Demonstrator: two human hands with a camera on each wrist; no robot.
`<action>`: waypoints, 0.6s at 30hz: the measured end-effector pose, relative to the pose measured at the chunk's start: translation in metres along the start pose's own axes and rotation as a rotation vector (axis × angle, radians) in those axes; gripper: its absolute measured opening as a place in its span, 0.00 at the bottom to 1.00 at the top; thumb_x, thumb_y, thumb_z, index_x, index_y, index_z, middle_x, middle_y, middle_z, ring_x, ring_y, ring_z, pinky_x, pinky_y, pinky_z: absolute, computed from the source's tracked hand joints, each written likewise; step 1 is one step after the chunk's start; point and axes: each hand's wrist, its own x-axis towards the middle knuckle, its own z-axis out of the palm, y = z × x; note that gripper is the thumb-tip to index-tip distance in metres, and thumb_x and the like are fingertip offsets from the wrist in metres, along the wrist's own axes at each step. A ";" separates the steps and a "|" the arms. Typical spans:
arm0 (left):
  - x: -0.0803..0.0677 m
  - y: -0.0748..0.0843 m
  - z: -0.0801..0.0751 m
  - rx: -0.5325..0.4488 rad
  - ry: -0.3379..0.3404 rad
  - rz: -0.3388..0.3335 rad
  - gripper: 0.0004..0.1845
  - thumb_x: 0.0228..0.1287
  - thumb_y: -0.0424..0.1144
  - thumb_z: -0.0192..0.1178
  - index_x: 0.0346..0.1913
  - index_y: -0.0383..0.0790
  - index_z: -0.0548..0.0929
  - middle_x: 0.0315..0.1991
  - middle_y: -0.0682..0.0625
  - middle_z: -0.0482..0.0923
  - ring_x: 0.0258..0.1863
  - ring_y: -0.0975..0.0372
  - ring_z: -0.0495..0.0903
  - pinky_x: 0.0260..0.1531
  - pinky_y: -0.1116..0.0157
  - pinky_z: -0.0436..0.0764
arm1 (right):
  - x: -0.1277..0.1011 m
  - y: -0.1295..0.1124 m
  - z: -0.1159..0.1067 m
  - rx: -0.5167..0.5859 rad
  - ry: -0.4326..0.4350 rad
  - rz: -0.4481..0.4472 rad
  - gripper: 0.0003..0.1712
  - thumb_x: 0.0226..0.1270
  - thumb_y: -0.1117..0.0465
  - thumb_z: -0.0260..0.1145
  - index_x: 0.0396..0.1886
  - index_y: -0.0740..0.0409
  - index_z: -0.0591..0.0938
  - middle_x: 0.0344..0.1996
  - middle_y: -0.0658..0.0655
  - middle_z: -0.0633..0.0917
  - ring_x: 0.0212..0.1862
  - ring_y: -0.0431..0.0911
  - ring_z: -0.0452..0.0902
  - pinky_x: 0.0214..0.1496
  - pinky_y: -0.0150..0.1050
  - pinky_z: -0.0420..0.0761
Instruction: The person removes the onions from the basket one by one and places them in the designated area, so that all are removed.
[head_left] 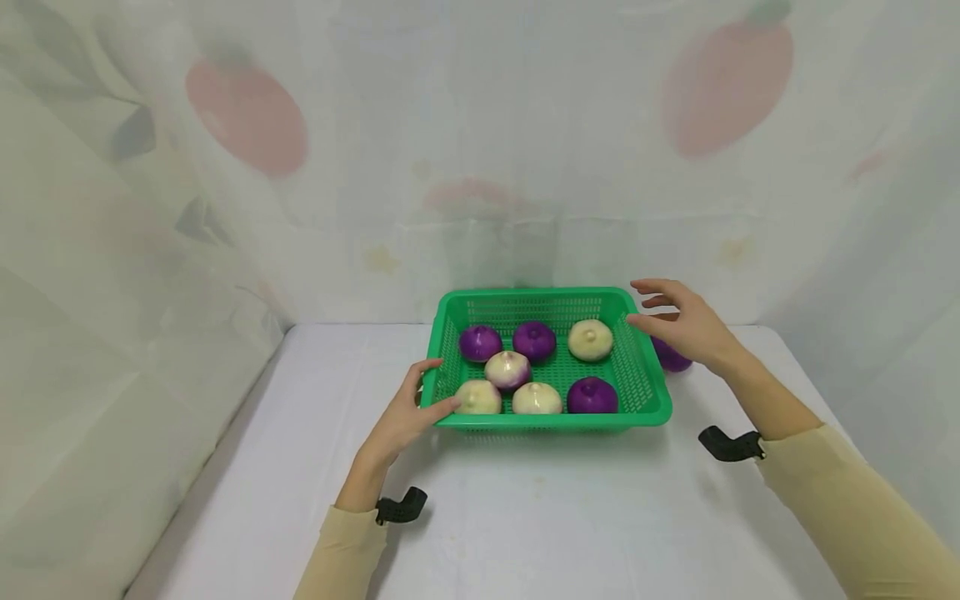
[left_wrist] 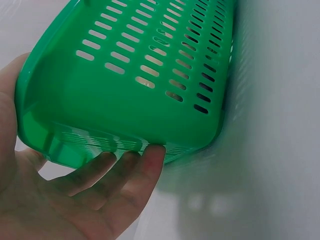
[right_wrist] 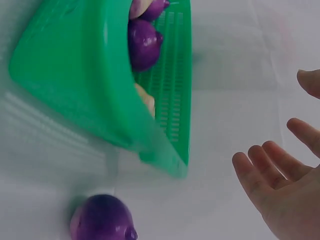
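White cloth (head_left: 562, 508) covers the table, with soft shadows under the arms. Nearest are two beige sleeves (head_left: 341, 554), each ending at a wrist with a black camera (head_left: 402, 506) strapped on. Just beyond, the left hand (head_left: 400, 422) grips the near left corner of a green basket (head_left: 554, 421), thumb over the rim and fingers against the outer wall. The basket sits upright at mid-table, slotted along its sides, and holds seven bulbs. Along its near side lie a pale bulb (head_left: 478, 398), a glossy pale one (head_left: 537, 398) and a purple one (head_left: 592, 396); whether the left thumb touches the first is hard to tell. Behind them is a two-tone bulb (head_left: 507, 370), cream above and purple below. Farthest inside are two purple bulbs (head_left: 534, 342) and, to their right, a cream bulb (head_left: 590, 340). Near the right rim hangs the right hand (head_left: 692, 329), holding nothing, fingers spread and lightly bent, apart from the basket in its wrist view. An eighth bulb (right_wrist: 103, 218), purple, lies on the cloth outside the basket's right end. Behind everything hangs a pale curtain (head_left: 525, 108) printed with faded red fruit (head_left: 247, 117).
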 end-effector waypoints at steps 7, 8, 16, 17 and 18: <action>0.000 0.001 0.000 -0.010 -0.003 -0.002 0.41 0.64 0.53 0.71 0.74 0.64 0.60 0.74 0.43 0.60 0.68 0.45 0.69 0.61 0.41 0.70 | 0.007 -0.010 0.014 0.022 -0.005 -0.010 0.35 0.73 0.53 0.67 0.74 0.57 0.68 0.69 0.62 0.70 0.67 0.61 0.68 0.68 0.59 0.68; 0.000 0.001 0.000 -0.010 -0.004 -0.001 0.41 0.64 0.53 0.71 0.74 0.63 0.60 0.74 0.43 0.60 0.68 0.45 0.69 0.61 0.41 0.70 | 0.007 -0.011 0.015 0.023 -0.007 -0.012 0.35 0.73 0.53 0.67 0.74 0.57 0.68 0.69 0.62 0.70 0.67 0.61 0.68 0.68 0.59 0.68; 0.001 0.001 0.001 -0.005 0.005 -0.005 0.40 0.64 0.52 0.71 0.74 0.63 0.60 0.72 0.42 0.63 0.66 0.46 0.70 0.60 0.42 0.72 | 0.010 -0.014 0.031 0.035 -0.069 -0.015 0.36 0.73 0.52 0.67 0.74 0.59 0.67 0.69 0.63 0.70 0.67 0.60 0.69 0.68 0.59 0.68; 0.001 0.001 0.001 -0.003 0.005 -0.006 0.40 0.64 0.53 0.71 0.74 0.64 0.60 0.72 0.42 0.63 0.66 0.46 0.70 0.60 0.42 0.72 | 0.010 -0.013 0.033 0.034 -0.076 -0.015 0.36 0.73 0.52 0.67 0.74 0.58 0.68 0.69 0.62 0.70 0.66 0.59 0.69 0.68 0.59 0.68; 0.001 0.000 0.000 -0.001 0.003 -0.004 0.40 0.64 0.53 0.71 0.74 0.64 0.60 0.72 0.43 0.62 0.66 0.46 0.70 0.60 0.42 0.71 | 0.010 -0.013 0.035 0.033 -0.083 -0.015 0.35 0.73 0.51 0.67 0.74 0.58 0.68 0.69 0.62 0.70 0.66 0.59 0.69 0.67 0.59 0.68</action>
